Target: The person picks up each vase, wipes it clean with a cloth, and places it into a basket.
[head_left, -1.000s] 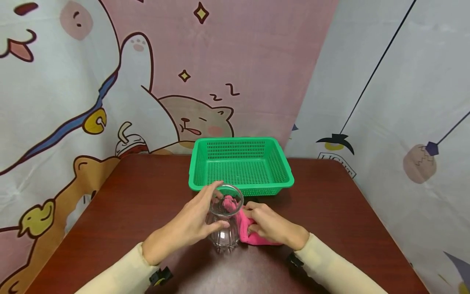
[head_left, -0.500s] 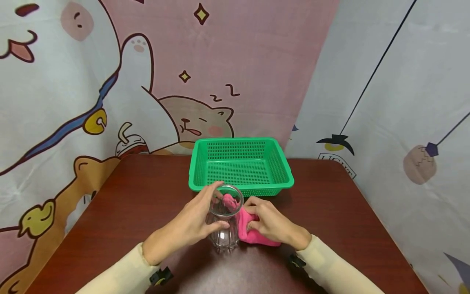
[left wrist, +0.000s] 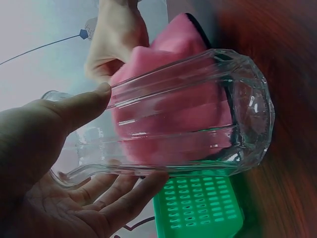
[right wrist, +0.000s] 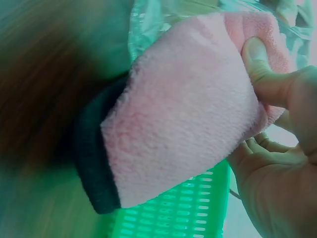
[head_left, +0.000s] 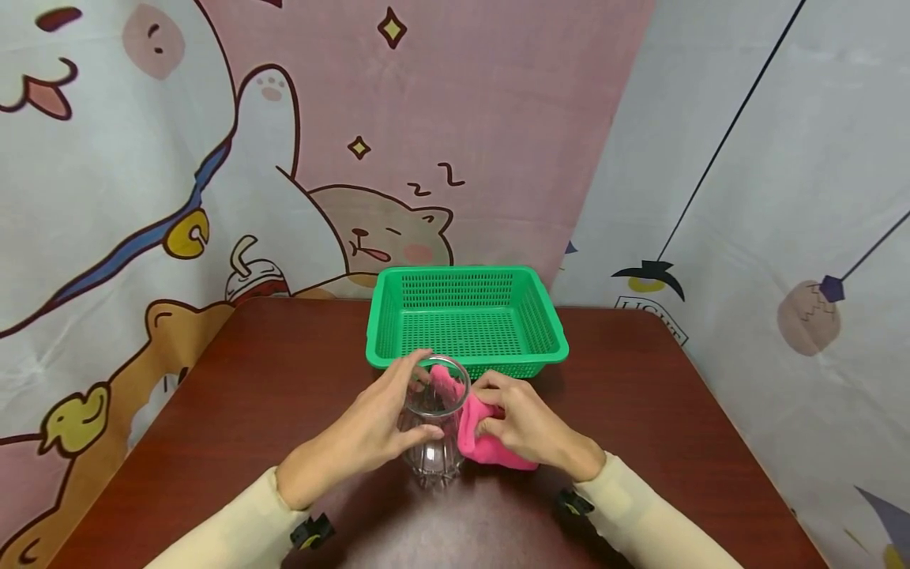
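A clear glass vase (head_left: 430, 460) with a fluted body stands upright on the table, its round mouth facing up. My left hand (head_left: 366, 431) holds it from the left near the neck, thumb in front and fingers behind, as the left wrist view of the vase (left wrist: 252, 106) confirms. My right hand (head_left: 529, 419) pinches a pink plush cloth (head_left: 490, 450) between thumb and fingers, close against the vase's right side. A dark border runs along the cloth (right wrist: 178, 114) in the right wrist view. Through the glass, pink shows behind the vase.
Behind the hands sits a green perforated plastic basket (head_left: 512, 361), its near side close to the vase. The dark red-brown table (head_left: 284, 387) spreads to both sides. A cartoon-printed curtain (head_left: 483, 142) hangs behind and beside the table.
My right hand has shifted slightly up and away along the vase, and the cloth's lower edge has risen with it. My left hand and the vase stay nearly in place.
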Available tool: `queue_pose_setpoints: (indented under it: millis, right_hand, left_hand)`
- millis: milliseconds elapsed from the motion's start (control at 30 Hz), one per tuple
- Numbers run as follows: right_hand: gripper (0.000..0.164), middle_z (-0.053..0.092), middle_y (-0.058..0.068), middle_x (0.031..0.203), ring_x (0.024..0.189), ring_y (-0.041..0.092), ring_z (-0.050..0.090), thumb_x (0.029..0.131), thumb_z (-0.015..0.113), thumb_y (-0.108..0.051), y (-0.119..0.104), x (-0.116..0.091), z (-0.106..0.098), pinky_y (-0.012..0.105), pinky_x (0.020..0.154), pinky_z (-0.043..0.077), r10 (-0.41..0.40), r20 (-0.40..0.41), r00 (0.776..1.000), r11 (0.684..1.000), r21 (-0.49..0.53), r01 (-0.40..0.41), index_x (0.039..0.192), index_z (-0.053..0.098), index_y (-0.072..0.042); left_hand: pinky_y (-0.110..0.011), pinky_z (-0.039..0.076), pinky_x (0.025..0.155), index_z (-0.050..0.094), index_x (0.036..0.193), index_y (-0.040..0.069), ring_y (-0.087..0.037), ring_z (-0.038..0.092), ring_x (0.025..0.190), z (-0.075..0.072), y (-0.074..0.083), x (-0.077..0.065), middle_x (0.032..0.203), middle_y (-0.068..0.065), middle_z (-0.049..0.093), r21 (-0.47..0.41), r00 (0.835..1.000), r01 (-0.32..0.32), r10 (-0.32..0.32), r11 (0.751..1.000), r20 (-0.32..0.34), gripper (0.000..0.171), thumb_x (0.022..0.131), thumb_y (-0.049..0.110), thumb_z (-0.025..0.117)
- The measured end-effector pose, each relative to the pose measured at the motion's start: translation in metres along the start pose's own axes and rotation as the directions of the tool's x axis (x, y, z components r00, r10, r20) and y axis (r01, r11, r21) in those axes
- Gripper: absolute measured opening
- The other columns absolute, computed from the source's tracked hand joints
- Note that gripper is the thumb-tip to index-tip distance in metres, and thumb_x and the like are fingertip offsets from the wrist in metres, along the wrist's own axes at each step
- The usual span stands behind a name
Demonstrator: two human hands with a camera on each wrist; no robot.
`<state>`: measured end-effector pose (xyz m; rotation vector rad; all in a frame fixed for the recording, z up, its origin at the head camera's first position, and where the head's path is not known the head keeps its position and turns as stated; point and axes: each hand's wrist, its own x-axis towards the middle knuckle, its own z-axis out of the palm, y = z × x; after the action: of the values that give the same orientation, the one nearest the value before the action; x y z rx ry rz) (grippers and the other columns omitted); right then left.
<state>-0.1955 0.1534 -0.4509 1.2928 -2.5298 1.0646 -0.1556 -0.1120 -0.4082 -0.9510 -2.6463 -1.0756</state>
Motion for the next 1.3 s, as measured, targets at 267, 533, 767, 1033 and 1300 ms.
queue_pose_setpoints:
  millis: [267,533,767,1033,1300]
  right_hand:
    - [0.027,0.058,-0.015,0.106,0.1,0.008,0.054,0.083,0.077,-0.011,-0.013,0.009,-0.011,0.025,0.073,0.052,0.03,-0.079,0.996,0.995,0.098,-0.023,0.101,0.073,-0.031]
    - [0.029,0.06,-0.009,0.108,0.098,0.012,0.056,0.083,0.078,-0.016,-0.019,0.01,-0.015,0.029,0.067,0.055,0.074,-0.121,0.99,0.972,0.23,-0.045,0.111,0.072,-0.02]
    - [0.038,0.061,0.005,0.11,0.1,0.022,0.054,0.081,0.077,-0.004,-0.04,0.014,-0.029,0.034,0.07,0.056,0.038,-0.176,0.984,0.953,0.304,0.017,0.118,0.069,-0.008]
    - [0.036,0.054,0.01,0.118,0.095,0.022,0.056,0.081,0.077,-0.003,-0.05,0.015,-0.035,0.031,0.064,0.054,0.039,-0.12,0.992,0.956,0.293,-0.002,0.116,0.069,-0.005]
    - [0.025,0.051,0.0,0.123,0.097,0.014,0.055,0.086,0.075,-0.013,-0.035,0.01,-0.025,0.028,0.067,0.05,0.023,-0.117,0.993,0.97,0.242,0.006,0.111,0.072,-0.014]
  left_hand:
    - [-0.028,0.053,0.07,0.02,0.152,0.018,-0.018,0.054,0.105,0.0,-0.001,0.0,0.124,-0.005,0.05,-0.013,1.0,-0.011,0.011,1.0,-0.003,0.099,0.077,0.035,0.082]
    - [-0.026,0.052,0.073,0.022,0.151,0.015,-0.017,0.054,0.107,0.0,-0.002,0.001,0.123,-0.004,0.05,-0.002,1.0,-0.015,0.015,1.0,-0.01,0.101,0.075,0.035,0.084]
    - [-0.024,0.051,0.073,0.021,0.151,0.015,-0.017,0.055,0.107,0.001,-0.002,0.002,0.123,-0.004,0.05,-0.005,1.0,-0.017,0.017,1.0,-0.006,0.101,0.074,0.035,0.084]
    - [-0.027,0.053,0.073,0.021,0.152,0.015,-0.018,0.055,0.107,0.0,-0.001,0.001,0.124,-0.004,0.049,-0.024,1.0,-0.015,0.015,1.0,-0.004,0.1,0.075,0.035,0.084]
    - [-0.024,0.051,0.073,0.022,0.151,0.015,-0.018,0.056,0.107,0.0,-0.002,0.001,0.124,-0.005,0.05,-0.029,1.0,-0.017,0.017,0.999,-0.006,0.099,0.076,0.033,0.084]
